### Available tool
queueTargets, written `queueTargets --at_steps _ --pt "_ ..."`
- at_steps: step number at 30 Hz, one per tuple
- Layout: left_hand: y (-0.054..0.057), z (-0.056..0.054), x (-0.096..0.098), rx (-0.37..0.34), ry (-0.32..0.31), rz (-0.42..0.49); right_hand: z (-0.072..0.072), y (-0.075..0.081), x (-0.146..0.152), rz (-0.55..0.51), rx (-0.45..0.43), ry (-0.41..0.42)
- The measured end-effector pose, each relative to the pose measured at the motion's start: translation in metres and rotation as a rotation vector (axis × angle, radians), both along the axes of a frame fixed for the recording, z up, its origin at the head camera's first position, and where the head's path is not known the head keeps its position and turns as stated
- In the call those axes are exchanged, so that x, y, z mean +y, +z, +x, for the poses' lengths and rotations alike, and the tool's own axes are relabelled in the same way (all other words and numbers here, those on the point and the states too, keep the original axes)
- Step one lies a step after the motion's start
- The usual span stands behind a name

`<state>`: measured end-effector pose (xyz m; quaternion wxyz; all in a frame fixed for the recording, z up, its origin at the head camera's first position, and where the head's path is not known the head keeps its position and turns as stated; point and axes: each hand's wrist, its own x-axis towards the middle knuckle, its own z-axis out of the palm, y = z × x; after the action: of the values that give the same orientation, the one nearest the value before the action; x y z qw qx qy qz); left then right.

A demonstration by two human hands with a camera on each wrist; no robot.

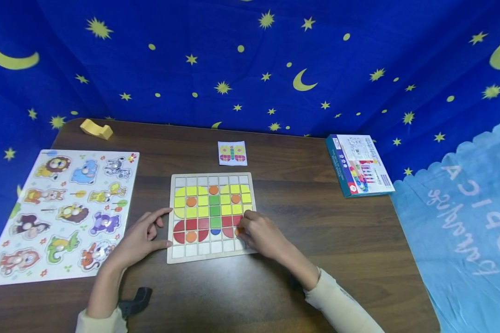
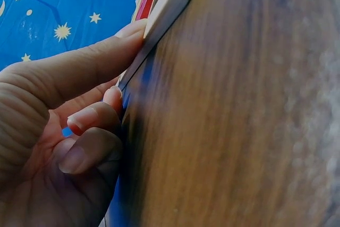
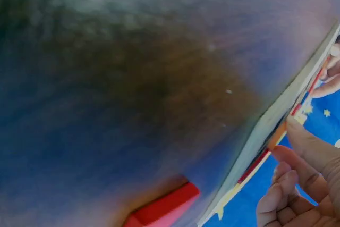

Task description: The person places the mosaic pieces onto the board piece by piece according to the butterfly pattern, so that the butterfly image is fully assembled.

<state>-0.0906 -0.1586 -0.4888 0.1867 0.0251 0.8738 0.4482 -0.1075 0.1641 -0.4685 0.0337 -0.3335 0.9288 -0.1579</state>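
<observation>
A wooden grid board [image 1: 216,250] lies on the table, bearing a butterfly of yellow, red, green, blue and orange tiles. At its left edge, my left hand [image 1: 139,238] rests with thumb and index finger spread against the frame; the other fingers are bent. Over the board's lower right, my right hand [image 1: 263,233] pinches an orange round tile [image 3: 278,134] between thumb and index finger, at the red lower wing. That hand covers part of the wing. Behind the board lies a small picture card [image 1: 232,153] showing a similar butterfly.
A white animal puzzle board [image 1: 77,180] lies at the left, with a yellow curved block [image 1: 96,129] behind it. A teal and white box [image 1: 360,165] stands at the back right. A black device [image 1: 137,300] is by my left wrist. A red block-like thing [image 3: 164,206] is partly visible.
</observation>
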Motion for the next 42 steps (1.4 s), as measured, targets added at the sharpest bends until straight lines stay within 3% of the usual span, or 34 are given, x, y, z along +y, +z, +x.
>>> queueTargets --at_steps 9,16,21,30,42 --pt "-0.002 0.000 0.001 -0.004 -0.012 0.005 -0.001 0.001 0.002 -0.008 -0.061 -0.022" --pt "-0.002 -0.001 0.002 -0.031 -0.004 -0.004 0.005 0.019 0.022 -0.020 -0.147 -0.082" --pt "0.001 0.000 0.001 -0.021 -0.004 -0.010 0.012 0.026 0.046 0.005 -0.138 -0.131" --pt "-0.001 0.000 -0.001 0.015 -0.010 -0.007 0.030 0.025 0.086 0.042 -0.126 -0.178" --pt "0.000 0.000 0.000 0.000 -0.016 -0.011 0.047 0.017 0.104 0.092 -0.211 -0.127"
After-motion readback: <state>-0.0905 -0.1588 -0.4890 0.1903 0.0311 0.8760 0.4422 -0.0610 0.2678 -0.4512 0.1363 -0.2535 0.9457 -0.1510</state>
